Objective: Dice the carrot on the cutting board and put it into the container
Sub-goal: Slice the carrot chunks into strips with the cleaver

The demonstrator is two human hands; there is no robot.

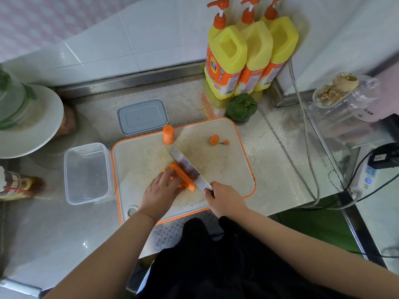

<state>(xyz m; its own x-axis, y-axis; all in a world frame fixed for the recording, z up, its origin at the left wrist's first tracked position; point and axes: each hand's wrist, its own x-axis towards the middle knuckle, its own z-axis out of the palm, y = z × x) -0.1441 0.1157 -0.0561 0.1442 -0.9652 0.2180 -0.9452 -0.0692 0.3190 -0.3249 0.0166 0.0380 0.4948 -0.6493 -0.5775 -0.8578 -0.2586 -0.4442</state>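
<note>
The steel counter (269, 152) lay under everything, and on it the white cutting board with the orange rim (216, 160) spread out beneath both hands. Beyond the right hand, far up against the tiled wall, stood three yellow detergent bottles with orange pumps (226, 61), a green leafy vegetable (241, 107) at their foot. Out past the left hand, just beside the board's edge, sat the clear plastic container (87, 173), open, with nothing in it. Its grey lid (142, 116) lay farther away from the left hand, near the board's far corner.

The right hand (224, 201) was curled round the handle of a cleaver (190, 171), whose blade ran away from it at a slant and touched the carrot sticks (182, 178). The left hand (162, 193) pressed down on those sticks, its fingers bent over them, just beside the blade. Beyond the blade tip a carrot chunk (168, 134) stood upright at the board's far edge. Farther right lay a carrot slice (214, 140) and the small carrot tip (226, 142).
</note>
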